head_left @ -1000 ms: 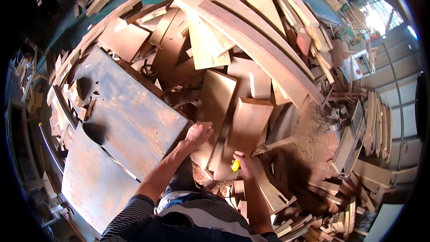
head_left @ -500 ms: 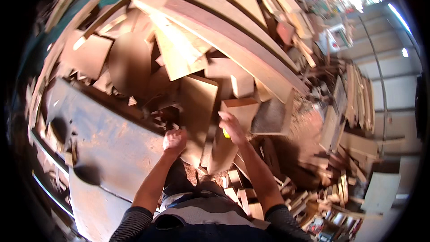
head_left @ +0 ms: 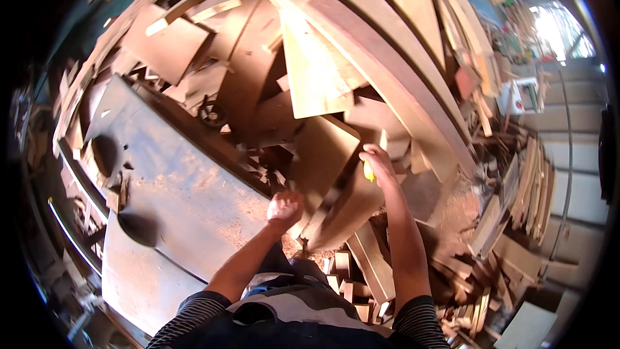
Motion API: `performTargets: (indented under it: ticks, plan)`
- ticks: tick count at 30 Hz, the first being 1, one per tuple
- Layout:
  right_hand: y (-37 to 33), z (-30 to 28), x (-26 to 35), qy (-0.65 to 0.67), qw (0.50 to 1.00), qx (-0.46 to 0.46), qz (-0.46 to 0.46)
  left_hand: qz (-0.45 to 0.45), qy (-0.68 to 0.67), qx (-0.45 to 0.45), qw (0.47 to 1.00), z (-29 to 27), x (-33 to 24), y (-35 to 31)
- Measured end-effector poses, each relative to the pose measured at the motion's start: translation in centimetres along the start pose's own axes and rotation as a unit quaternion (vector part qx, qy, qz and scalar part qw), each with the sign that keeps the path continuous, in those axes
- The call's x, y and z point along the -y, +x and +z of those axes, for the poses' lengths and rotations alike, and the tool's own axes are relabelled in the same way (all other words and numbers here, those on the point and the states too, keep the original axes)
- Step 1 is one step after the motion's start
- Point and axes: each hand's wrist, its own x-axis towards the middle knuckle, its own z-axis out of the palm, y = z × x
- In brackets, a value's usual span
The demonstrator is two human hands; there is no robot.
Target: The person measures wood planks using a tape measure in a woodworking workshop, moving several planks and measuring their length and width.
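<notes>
My right hand [head_left: 381, 163] is closed around a small yellow object [head_left: 369, 171], whose kind I cannot make out. It is over the upper end of a tilted wooden board [head_left: 349, 210] in front of me. My left hand [head_left: 285, 207] is closed in a loose fist beside the near corner of a grey metal machine table [head_left: 187, 184]. Whatever its fingers hold, if anything, is hidden. Between and beyond my hands a flat brown board [head_left: 323, 158] leans on the pile.
Long curved timbers [head_left: 387, 64] lie across the far side. A small wheel [head_left: 211, 113] shows among the offcuts beyond the machine table, which is dusted with sawdust. Scrap blocks [head_left: 342, 271] lie near my feet. Stacked planks [head_left: 533, 181] stand at the right by a wall.
The scene has shifted rightward in the view. A blurred, rounded brown shape above the far-left pile is gone; long boards and the wheel show there. Both hands remain closed.
</notes>
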Motion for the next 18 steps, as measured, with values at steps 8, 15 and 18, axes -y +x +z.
performTargets:
  ticks: [8,15,18]
  plan:
    - [1.5,6.6,-1.5,0.061,0.993,0.097,0.034,-0.016,-0.017,0.01,1.0,-0.9,-0.5,0.8]
    - [2.4,12.8,1.3,0.175,0.972,0.131,0.086,-0.026,-0.019,0.043,0.999,-1.8,-0.6,1.0]
    - [2.9,14.6,1.5,0.204,0.965,0.14,0.093,-0.022,-0.021,0.051,0.998,-2.0,-0.7,1.2]
